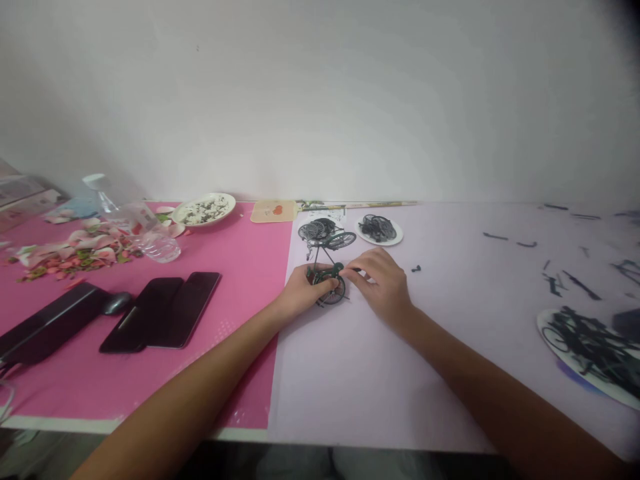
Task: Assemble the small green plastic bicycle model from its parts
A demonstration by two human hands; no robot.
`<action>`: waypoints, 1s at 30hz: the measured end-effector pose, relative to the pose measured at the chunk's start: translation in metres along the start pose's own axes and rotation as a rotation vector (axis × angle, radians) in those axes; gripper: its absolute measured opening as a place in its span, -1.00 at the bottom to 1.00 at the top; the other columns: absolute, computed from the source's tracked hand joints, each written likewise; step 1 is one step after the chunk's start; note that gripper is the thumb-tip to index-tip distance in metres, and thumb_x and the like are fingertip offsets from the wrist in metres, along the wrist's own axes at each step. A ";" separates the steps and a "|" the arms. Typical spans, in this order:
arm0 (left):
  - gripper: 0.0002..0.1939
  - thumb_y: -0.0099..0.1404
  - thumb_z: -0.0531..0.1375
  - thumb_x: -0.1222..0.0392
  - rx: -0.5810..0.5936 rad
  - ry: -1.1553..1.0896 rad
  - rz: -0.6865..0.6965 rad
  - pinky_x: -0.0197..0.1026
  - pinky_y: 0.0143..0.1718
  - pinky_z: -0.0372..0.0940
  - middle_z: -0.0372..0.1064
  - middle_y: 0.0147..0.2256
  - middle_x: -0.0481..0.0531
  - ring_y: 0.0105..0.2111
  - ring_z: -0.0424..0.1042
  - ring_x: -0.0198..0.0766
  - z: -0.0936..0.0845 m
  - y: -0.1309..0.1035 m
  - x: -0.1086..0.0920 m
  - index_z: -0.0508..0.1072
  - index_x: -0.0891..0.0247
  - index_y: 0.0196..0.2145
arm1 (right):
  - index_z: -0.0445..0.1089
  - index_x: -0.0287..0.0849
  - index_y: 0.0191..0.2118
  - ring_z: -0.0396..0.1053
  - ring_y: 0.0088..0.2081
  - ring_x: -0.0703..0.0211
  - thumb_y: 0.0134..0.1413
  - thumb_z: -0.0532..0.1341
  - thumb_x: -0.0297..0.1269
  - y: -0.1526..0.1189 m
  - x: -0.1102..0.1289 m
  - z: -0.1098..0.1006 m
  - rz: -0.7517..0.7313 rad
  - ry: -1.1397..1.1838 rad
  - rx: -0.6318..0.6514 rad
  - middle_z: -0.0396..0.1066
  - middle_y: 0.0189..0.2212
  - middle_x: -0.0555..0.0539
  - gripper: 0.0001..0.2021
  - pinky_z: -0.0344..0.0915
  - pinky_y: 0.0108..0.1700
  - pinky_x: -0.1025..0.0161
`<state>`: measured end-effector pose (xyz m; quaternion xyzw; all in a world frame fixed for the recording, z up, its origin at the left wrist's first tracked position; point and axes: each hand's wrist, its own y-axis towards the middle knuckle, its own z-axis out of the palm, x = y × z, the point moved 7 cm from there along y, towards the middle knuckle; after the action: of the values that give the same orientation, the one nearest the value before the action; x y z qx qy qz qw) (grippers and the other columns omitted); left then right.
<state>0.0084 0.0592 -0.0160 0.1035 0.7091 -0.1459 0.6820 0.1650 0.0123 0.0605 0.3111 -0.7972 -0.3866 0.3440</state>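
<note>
A small dark green model bicycle [324, 257] lies on the pale half of the table. My left hand [303, 291] is closed around its near end, thumb over the wheel. Fingers of my right hand [383, 283] pinch a small dark part [354, 270] beside the bicycle's saddle end; its kind is too small to make out. Beyond the bicycle, a white plate [399, 238] holds black wheels, and more wheels [317, 229] are heaped to its left. A tiny dark piece [417, 269] lies right of my right hand.
At right, a plate [543, 319] bears dark bicycle parts, with loose pieces [553, 283] behind it. Two phones [193, 313], a black box [55, 320], a clear bottle [120, 213], petals [85, 250] and a dish [227, 203] occupy the pink side. A wall closes the back.
</note>
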 end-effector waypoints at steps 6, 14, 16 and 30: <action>-0.57 0.22 0.39 0.10 0.015 0.005 -0.003 -0.12 -0.11 0.45 0.61 -0.16 0.19 -0.22 0.57 -0.14 0.001 0.001 0.001 0.57 0.37 -0.01 | 0.57 -0.04 -0.23 0.39 -0.25 0.04 0.21 0.39 -0.28 0.003 0.000 0.001 0.006 0.000 0.012 0.51 -0.36 -0.06 -0.97 0.38 -0.16 0.05; -0.63 0.21 0.38 0.15 -0.008 0.053 0.011 -0.19 -0.18 0.44 0.61 -0.18 0.13 -0.26 0.56 -0.20 0.000 0.000 0.003 0.58 0.33 -0.04 | 0.61 -0.01 -0.15 0.38 -0.25 0.06 0.26 0.33 -0.37 0.006 0.007 0.002 0.063 0.042 0.018 0.42 -0.37 -0.07 -0.87 0.39 -0.21 0.08; -0.64 0.21 0.37 0.15 -0.004 0.052 0.006 -0.20 -0.22 0.44 0.61 -0.22 0.11 -0.30 0.55 -0.22 0.000 0.001 0.003 0.59 0.33 -0.05 | 0.62 -0.01 -0.15 0.37 -0.29 0.08 0.24 0.34 -0.38 0.006 0.006 0.001 0.082 0.061 0.002 0.40 -0.39 -0.06 -0.86 0.38 -0.26 0.10; -0.64 0.17 0.40 0.15 -0.012 0.008 -0.003 -0.20 -0.22 0.44 0.61 -0.20 0.12 -0.30 0.55 -0.21 -0.001 0.002 0.004 0.59 0.34 -0.08 | 0.61 0.01 -0.09 0.45 -0.27 0.06 0.27 0.27 -0.45 0.006 0.004 0.001 0.091 0.165 0.012 0.55 -0.33 -0.06 -0.77 0.44 -0.20 0.05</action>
<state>0.0079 0.0608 -0.0198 0.0989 0.7129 -0.1424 0.6795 0.1603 0.0127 0.0662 0.3075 -0.7818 -0.3389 0.4236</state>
